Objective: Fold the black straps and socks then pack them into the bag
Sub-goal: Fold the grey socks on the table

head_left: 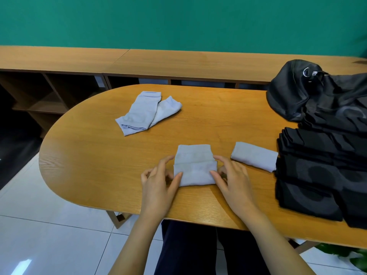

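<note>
i'm squaring the folded sock (pixel 195 167) on the table (pixel 99 155) between my left hand (pixel 158 180) and right hand (pixel 233 178), both loosely open, fingertips touching its sides, keeping the edges aligned and pressing it flat.

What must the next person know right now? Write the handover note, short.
Left hand and right hand: thumbs and forefingers touch the side edges of the half-folded sock near the table's front edge.
Done: one folded sock lies to its right, beside the stacked black straps.
Two unfolded socks lie farther back.
The bag sits far right, its contents hidden.
Left: finish this sock, fold the two, pack everything.
</note>
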Action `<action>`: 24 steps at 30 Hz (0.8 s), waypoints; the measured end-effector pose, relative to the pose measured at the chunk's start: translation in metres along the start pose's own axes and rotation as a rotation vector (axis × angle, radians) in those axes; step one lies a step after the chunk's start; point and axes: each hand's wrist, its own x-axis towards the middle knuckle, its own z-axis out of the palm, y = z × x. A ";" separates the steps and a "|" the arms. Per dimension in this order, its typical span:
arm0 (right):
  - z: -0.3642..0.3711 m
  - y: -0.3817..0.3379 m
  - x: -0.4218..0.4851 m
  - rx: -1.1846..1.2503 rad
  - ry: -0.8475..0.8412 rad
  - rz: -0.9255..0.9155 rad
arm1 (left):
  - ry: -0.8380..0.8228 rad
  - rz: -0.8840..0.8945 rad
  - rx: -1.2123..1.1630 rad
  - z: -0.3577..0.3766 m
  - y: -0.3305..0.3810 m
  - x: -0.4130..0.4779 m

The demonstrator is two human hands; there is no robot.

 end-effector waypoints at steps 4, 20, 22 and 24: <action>0.001 0.000 0.000 -0.058 0.024 0.000 | -0.023 0.012 0.064 0.001 -0.002 0.000; 0.006 0.005 -0.001 -0.119 -0.105 -0.082 | -0.209 0.099 0.211 0.003 0.000 0.003; 0.007 0.004 0.000 -0.118 -0.113 -0.069 | -0.177 0.072 0.180 0.003 -0.001 0.003; 0.006 0.004 0.000 -0.116 -0.122 -0.056 | -0.154 0.050 0.144 0.003 -0.002 0.004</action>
